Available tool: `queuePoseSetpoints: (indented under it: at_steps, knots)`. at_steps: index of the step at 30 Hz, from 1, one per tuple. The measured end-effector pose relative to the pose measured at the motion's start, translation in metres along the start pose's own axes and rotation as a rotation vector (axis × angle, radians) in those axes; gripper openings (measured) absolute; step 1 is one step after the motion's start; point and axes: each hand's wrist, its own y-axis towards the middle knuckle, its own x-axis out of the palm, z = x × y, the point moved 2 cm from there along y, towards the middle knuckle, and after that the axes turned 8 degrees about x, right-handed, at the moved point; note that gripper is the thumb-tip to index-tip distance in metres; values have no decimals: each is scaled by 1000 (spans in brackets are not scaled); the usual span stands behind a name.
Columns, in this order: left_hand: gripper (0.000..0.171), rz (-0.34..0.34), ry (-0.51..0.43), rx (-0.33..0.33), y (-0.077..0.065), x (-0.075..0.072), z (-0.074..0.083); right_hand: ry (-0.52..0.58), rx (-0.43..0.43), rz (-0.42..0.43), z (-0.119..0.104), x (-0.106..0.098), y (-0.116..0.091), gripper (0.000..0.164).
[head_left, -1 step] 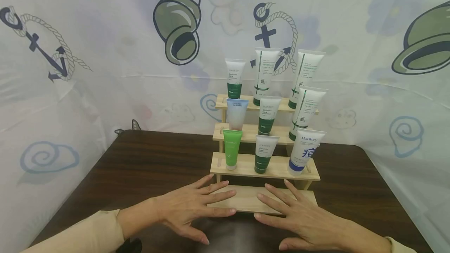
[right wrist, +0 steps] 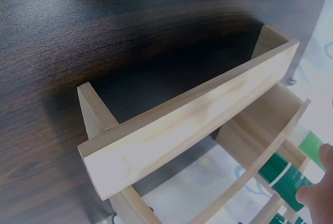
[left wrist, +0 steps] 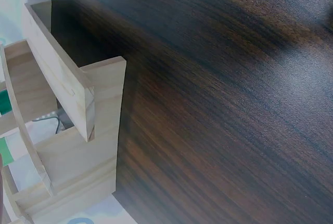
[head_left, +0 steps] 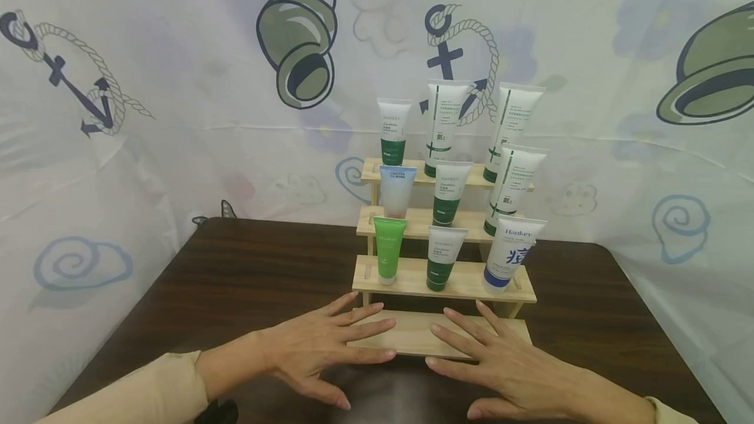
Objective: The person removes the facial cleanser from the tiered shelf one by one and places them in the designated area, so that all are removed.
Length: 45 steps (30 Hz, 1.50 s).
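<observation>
My left hand (head_left: 321, 345) and my right hand (head_left: 512, 365) hover palms down with fingers spread, holding nothing. Their fingertips overlap the lowest step of a tiered wooden rack (head_left: 436, 332) in the head view. On the upper steps stand squeeze tubes, cap down. The front row has a green tube (head_left: 389, 248), a white and dark green tube (head_left: 443, 259) and a white tube with a blue band (head_left: 511, 252). Behind are a pale blue tube (head_left: 396, 190) and several white and green ones. In the right wrist view, fingertips (right wrist: 325, 182) show at the right edge.
The rack stands on a dark wood-grain table (head_left: 265, 267). A white curtain (head_left: 194, 51) with anchors and shells hangs behind and at both sides. A small black object (head_left: 216, 412) lies by the left forearm.
</observation>
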Motion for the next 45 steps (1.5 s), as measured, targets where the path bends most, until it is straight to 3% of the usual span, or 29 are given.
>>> queuePoseSetpoints:
  at_steps: [5,12,16,18,22,25,28,32,35,37,39,41,45]
  knots:
    - [81,2,-5,-10,0,0,0,1,17,-29,0,0,0,62]
    - [80,10,-34,-43,0,-1,0,31,33,2,1,-2,2,63]
    - [77,72,-47,-59,0,-5,0,122,46,92,2,-10,5,60]
    - [75,114,-66,-77,0,-9,-1,177,44,185,3,-18,9,54]
    - [68,268,-79,-102,-1,-21,-4,269,36,436,12,-45,17,39]
    - [60,449,-71,-97,-4,-31,-8,304,93,645,24,-70,19,35]
    - [50,621,-88,-113,-6,-42,-15,393,231,818,43,-91,15,30]
    - [39,799,-206,-221,-12,-52,-27,743,454,1024,77,-106,2,20]
    - [34,909,-315,-340,-16,-57,-37,956,669,1146,103,-102,-7,23]
    - [34,972,-396,-430,-18,-58,-44,1039,811,1149,118,-90,-13,24]
    - [34,1027,-463,-523,-20,-59,-52,1052,955,1073,130,-76,-19,26]
    - [32,1078,-535,-606,-22,-59,-61,1041,1071,958,139,-60,-23,32]
    - [33,1150,-632,-726,-21,-59,-79,907,1243,664,150,-35,-25,47]
